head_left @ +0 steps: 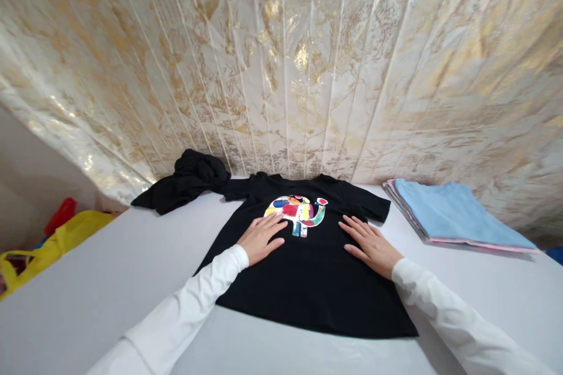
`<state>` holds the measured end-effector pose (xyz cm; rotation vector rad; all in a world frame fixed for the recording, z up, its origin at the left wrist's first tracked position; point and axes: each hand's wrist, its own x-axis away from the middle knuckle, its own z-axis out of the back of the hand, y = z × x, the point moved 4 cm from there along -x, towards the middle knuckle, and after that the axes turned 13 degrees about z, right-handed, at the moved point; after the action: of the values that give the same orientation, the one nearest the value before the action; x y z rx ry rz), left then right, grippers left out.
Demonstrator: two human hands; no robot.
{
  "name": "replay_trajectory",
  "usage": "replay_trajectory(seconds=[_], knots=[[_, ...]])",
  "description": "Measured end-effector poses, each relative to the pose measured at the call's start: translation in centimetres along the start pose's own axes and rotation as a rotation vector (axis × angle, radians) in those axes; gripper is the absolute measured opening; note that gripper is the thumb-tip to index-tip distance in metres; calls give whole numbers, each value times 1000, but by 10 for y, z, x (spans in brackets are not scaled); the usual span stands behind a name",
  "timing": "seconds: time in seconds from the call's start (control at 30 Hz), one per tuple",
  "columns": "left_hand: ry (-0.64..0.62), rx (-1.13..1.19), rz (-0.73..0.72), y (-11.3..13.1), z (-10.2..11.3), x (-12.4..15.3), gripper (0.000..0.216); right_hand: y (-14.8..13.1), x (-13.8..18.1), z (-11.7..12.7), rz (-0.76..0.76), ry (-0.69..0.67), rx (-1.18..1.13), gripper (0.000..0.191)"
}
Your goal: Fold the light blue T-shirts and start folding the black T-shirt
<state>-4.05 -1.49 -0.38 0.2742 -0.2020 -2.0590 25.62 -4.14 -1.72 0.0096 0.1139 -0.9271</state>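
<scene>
A black T-shirt (pixel 308 287) lies spread out, front side up, with its neckline toward the curtain and its hem toward me. On its chest is a colourful elephant print (pixel 295 210). My left hand (pixel 261 238) rests flat on the shirt, fingers stretched out over the lower left edge of the print. To the right of the print, my right hand (pixel 369 245) also lies flat on the black cloth with its fingers apart. Neither hand grips anything.
A crumpled black garment (pixel 189 179) lies at the back left of the white table (pixel 114 281). At the back right sits a stack of folded clothes (pixel 457 214), light blue on top. Beyond the left edge is a yellow bag (pixel 65 238). A gold-patterned curtain (pixel 281 70) hangs behind.
</scene>
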Motion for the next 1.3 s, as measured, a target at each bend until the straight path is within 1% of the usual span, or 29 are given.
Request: replay_trajectory(seconds=[0.03, 0.1, 0.13, 0.2, 0.27, 0.3, 0.37, 0.4, 0.43, 0.5, 0.53, 0.63, 0.67, 0.7, 0.8, 0.87, 1.0, 1.13, 1.17, 1.23, 1.3], knots=[[6, -4, -2, 3, 4, 0, 44, -2, -1, 3, 4, 5, -11, 58], [16, 5, -43, 19, 13, 12, 43, -17, 1, 8, 41, 22, -54, 60], [14, 19, -82, 31, 17, 24, 42, -28, 4, 10, 76, 26, -87, 60], [-24, 110, -228, 59, 21, 53, 38, -54, 11, 10, 165, 12, -157, 57], [-80, 158, -313, 80, 16, 81, 38, -74, 14, 7, 246, -12, -200, 55], [-101, 147, -362, 88, 11, 92, 44, -80, 15, 5, 276, -23, -207, 55], [-105, 82, -420, 93, -2, 107, 61, -81, 12, 1, 301, -33, -198, 58], [-92, 51, -436, 93, -8, 112, 66, -77, 11, 0, 300, -36, -185, 60], [-73, 34, -443, 91, -13, 114, 65, -73, 9, -1, 293, -35, -168, 61], [-45, 63, -431, 88, -15, 115, 56, -64, 8, 0, 272, -18, -134, 63], [-40, 100, -398, 88, -13, 115, 49, -62, 9, 2, 264, -5, -120, 62], [-52, 181, -206, 92, -2, 108, 25, -68, 15, 7, 267, 32, -105, 63], [-58, 184, -165, 96, 0, 105, 22, -74, 18, 9, 275, 39, -108, 64], [-60, 176, -156, 101, 1, 103, 24, -79, 21, 9, 283, 44, -113, 65], [-50, 156, -239, 116, -3, 95, 34, -90, 33, 9, 287, 47, -128, 66], [-40, 162, -262, 120, -8, 91, 30, -89, 39, 7, 274, 44, -125, 66], [-23, 215, -246, 118, -15, 92, 19, -79, 45, 6, 249, 47, -108, 65], [-43, 317, -318, 113, -11, 99, 19, -81, 51, 11, 227, 54, -111, 67], [-51, 343, -311, 109, -9, 100, 21, -84, 54, 12, 214, 61, -114, 68], [-43, 364, -244, 100, -5, 101, 20, -92, 58, 13, 199, 78, -124, 68], [-21, 323, -202, 94, -3, 101, 18, -101, 61, 11, 238, 88, -134, 68]])
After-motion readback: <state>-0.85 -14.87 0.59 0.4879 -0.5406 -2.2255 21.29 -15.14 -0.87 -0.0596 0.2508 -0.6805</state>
